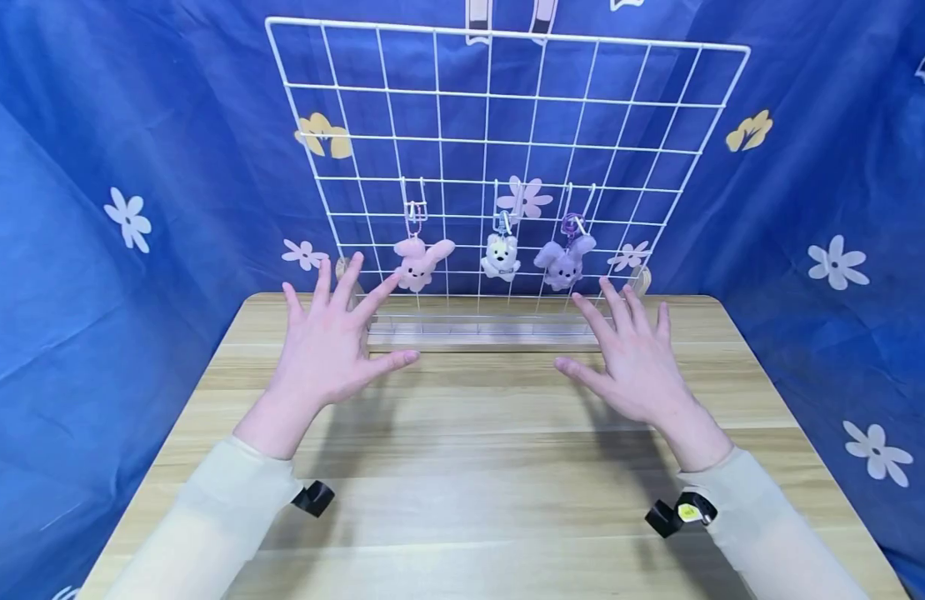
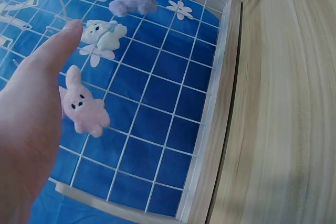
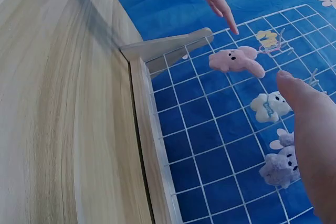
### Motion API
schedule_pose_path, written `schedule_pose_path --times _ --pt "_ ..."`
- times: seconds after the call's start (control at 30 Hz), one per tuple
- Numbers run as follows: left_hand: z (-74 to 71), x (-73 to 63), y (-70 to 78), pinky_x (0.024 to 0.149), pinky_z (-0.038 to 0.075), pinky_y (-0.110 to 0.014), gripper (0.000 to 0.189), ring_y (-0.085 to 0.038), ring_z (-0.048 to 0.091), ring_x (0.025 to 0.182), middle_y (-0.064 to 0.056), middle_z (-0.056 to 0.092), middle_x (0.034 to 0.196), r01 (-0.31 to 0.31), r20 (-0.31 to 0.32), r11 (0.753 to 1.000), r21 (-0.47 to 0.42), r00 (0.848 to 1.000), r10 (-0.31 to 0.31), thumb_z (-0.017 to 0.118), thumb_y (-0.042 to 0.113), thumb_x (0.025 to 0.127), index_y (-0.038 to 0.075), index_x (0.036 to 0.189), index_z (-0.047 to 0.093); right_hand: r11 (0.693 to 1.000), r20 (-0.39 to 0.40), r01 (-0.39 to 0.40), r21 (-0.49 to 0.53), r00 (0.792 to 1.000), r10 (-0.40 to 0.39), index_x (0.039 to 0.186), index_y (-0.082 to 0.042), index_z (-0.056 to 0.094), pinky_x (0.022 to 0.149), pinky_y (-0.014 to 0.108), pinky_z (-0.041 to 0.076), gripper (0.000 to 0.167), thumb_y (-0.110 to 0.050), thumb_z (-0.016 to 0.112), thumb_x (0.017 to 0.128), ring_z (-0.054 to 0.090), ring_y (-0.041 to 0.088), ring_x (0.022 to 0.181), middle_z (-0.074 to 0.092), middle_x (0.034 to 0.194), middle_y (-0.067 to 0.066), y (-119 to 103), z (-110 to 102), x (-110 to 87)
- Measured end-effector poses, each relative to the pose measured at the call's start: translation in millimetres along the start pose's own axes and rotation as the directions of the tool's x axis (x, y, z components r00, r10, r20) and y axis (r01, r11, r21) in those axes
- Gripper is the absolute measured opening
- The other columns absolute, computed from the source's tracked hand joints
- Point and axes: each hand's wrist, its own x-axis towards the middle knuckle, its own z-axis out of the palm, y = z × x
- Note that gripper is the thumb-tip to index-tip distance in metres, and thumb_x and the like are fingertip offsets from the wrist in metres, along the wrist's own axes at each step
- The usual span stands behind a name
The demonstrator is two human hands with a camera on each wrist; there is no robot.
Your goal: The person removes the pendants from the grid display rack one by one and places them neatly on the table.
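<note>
Both hands hover over the table with fingers spread and hold nothing. The left hand [image 1: 323,346] is nearest the pink bunny plush keychain [image 1: 415,265], its index fingertip overlapping the plush in the head view. Across from it, the right hand [image 1: 635,358] reaches up below the purple bunny plush keychain [image 1: 563,265]. Between these two hangs a white bear-like plush keychain [image 1: 501,257]. All three dangle from hooks on a white wire grid [image 1: 462,137]. In the right wrist view, the thumb [image 3: 310,124] partly covers the purple bunny.
The grid stands upright in a wooden base [image 1: 481,337] at the back of the wooden table [image 1: 477,500]. A blue curtain [image 1: 65,333] with printed flowers surrounds the table on the back and sides. Small black devices [image 1: 314,498] are strapped at both wrists.
</note>
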Motion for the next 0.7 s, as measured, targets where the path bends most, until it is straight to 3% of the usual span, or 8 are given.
schedule_pose_path --times 0.27,0.7 --pt "-2.0 -1.4 -2.6 0.111 -0.018 -0.082 0.106 -0.04 -0.013 0.159 -0.006 -0.002 0.178 0.018 0.004 1.0 -0.003 1.0 -0.018 0.051 0.096 0.081 0.046 0.169 0.018 1.0 -0.005 -0.004 0.027 1.0 0.004 0.169 -0.027 0.028 0.117 0.085 -0.001 0.094 -0.077 0.056 0.095 0.013 0.048 0.157 0.014 0.176 0.013 -1 -3 1.2" --pt "-4.3 -1.0 -8.3 0.112 -0.014 -0.085 0.106 -0.04 -0.01 0.16 -0.006 -0.002 0.178 0.028 0.006 1.0 0.003 1.0 -0.028 0.054 0.094 0.082 0.045 0.169 0.017 0.998 -0.033 0.005 0.062 0.999 -0.003 0.169 -0.026 0.029 0.119 0.083 0.002 0.093 -0.076 0.056 0.096 0.014 0.045 0.158 0.013 0.177 0.01 -4 -10 6.0"
